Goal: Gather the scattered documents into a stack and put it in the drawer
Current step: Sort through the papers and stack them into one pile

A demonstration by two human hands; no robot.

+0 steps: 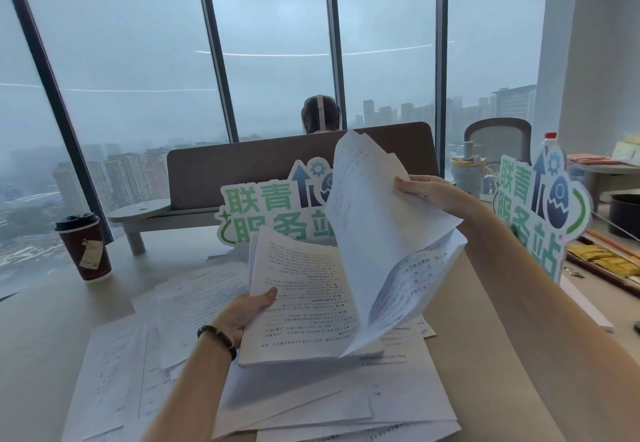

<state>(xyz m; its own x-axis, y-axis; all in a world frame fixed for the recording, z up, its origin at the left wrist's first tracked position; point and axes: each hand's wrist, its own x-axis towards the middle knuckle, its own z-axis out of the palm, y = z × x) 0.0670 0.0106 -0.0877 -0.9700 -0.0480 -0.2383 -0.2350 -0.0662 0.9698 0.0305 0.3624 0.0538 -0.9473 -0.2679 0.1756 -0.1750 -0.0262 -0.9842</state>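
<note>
The left hand grips a partial stack of printed documents by its left edge, thumb on top and fingers hidden beneath, holding it tilted above the desk. The right hand pinches a smaller bundle of sheets at its upper right edge, raised high so that the pages hang and curl down toward the stack. Many loose sheets lie scattered and overlapping on the desk below and to the left of both hands; no drawer is in view. The paper looks light and limp: the raised bundle bows under its own weight, and single pages would likely slide apart or fan out if held by one corner only. A firmer hold probably comes from taking the pile along a long edge with thumb above and fingers spread beneath, then tapping the edges square on the desk. Thin sheets lying flat are hard to lift, so sliding them together first seems wise. The paper coffee cup stands well to the left, near the outlying pages, and a careless sweep could tip it.
</note>
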